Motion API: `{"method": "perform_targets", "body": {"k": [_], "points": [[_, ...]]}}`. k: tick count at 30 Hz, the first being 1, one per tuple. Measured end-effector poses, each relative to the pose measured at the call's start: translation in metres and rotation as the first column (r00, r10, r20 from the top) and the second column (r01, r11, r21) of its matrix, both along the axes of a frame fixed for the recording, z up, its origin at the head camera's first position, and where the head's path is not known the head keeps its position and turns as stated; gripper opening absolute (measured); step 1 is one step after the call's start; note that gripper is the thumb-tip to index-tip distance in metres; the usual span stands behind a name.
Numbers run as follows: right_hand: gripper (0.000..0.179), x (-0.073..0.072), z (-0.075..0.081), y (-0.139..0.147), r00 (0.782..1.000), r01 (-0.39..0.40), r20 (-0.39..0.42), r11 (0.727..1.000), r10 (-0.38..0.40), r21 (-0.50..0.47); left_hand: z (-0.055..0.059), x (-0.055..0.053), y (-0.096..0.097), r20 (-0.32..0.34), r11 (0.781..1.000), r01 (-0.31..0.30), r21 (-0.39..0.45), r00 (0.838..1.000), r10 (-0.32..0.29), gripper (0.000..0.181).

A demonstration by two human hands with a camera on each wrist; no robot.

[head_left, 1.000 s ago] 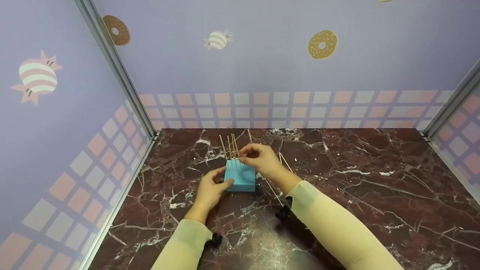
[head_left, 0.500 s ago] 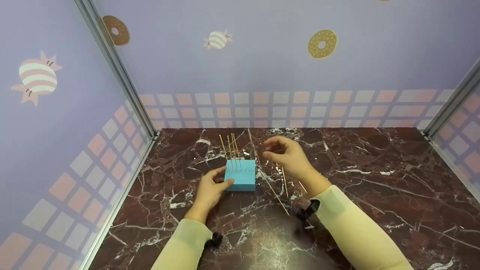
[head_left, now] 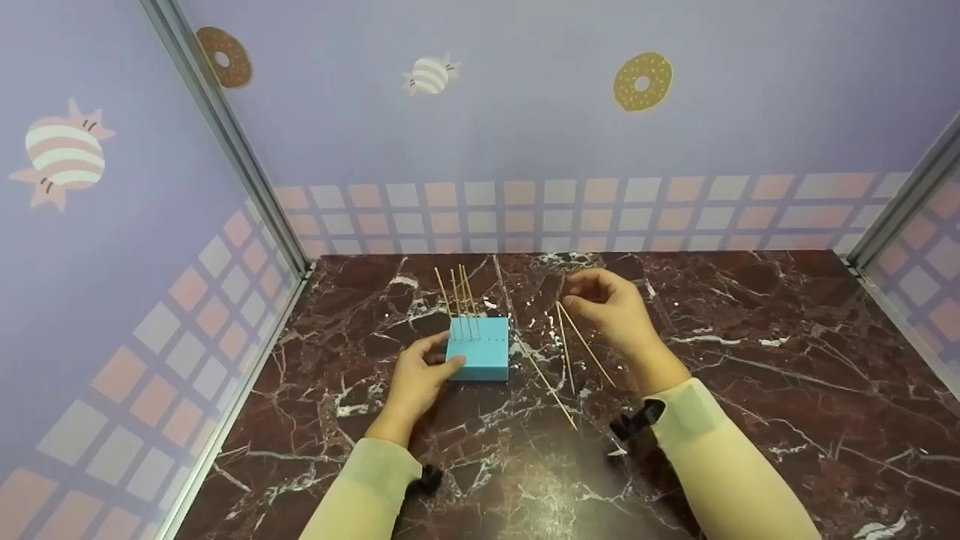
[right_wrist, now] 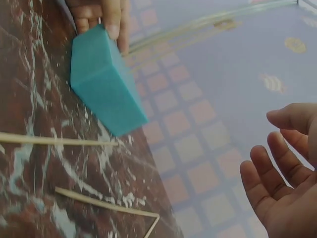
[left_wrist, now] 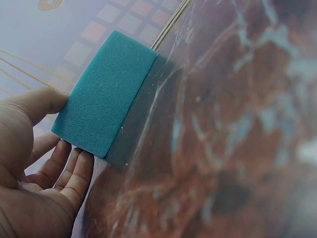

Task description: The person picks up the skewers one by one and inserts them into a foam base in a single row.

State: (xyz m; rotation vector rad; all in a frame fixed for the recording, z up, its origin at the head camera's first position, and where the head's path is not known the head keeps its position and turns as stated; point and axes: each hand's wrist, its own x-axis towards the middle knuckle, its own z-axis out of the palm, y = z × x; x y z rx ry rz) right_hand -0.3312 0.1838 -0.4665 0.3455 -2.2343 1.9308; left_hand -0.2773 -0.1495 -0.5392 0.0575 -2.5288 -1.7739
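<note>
A light blue foam block [head_left: 480,360] sits on the table. My left hand [head_left: 415,379] grips its left side, thumb on top, as the left wrist view also shows. Several thin wooden sticks [head_left: 463,296] stand up from the left half of the block's top. A row of small holes continues to the right. Over the table to the right, my right hand [head_left: 615,307] has loosely curled fingers with nothing between them. Below its fingertips two loose wooden sticks [head_left: 587,346] lie in a narrow V. Another loose stick [head_left: 546,382] lies slantwise between them and the block.
The dark red marble-patterned table [head_left: 750,420] meets a lilac back wall [head_left: 525,127] with pink and white squares. Another patterned panel [head_left: 105,300] bounds the left. Small white bits are scattered behind the block. Each wrist carries a black strap mount [head_left: 637,421].
My right hand has moved away from the standing sticks to the right, its fingers now over the loose sticks. The left hand keeps its grip on the block.
</note>
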Motion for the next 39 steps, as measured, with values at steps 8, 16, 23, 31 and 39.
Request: {"method": "perform_targets", "body": {"k": [8, 16, 23, 31, 39], "points": [[0.033, -0.015, -0.016, 0.023, 0.995, 0.065, 0.067, 0.977, -0.080, 0.204, 0.000, 0.000, -0.001, -0.006, 1.000, 0.001, -0.006, 1.000, -0.001, 0.060], [0.039, -0.021, -0.039, 0.031, 0.979, -0.041, 0.199, 0.928, -0.036, 0.370, -0.002, 0.001, -0.002, -0.005, 1.000, 0.008, -0.002, 1.000, -0.008, 0.059], [0.041, -0.022, -0.049, 0.035, 0.970, -0.078, 0.237, 0.837, -0.062, 0.542, -0.003, -0.001, -0.001, -0.026, 1.000, 0.007, 0.004, 1.000, -0.007, 0.059], [0.030, -0.014, -0.042, 0.031, 0.963, -0.040, 0.222, 0.728, -0.155, 0.684, -0.002, -0.001, 0.002, -0.025, 1.000, 0.017, 0.003, 1.000, -0.017, 0.059], [0.020, -0.014, -0.042, 0.028, 0.956, -0.019, 0.226, 0.728, -0.188, 0.685, -0.002, 0.001, -0.002, -0.020, 1.000, 0.015, -0.004, 1.000, -0.015, 0.059]]}}
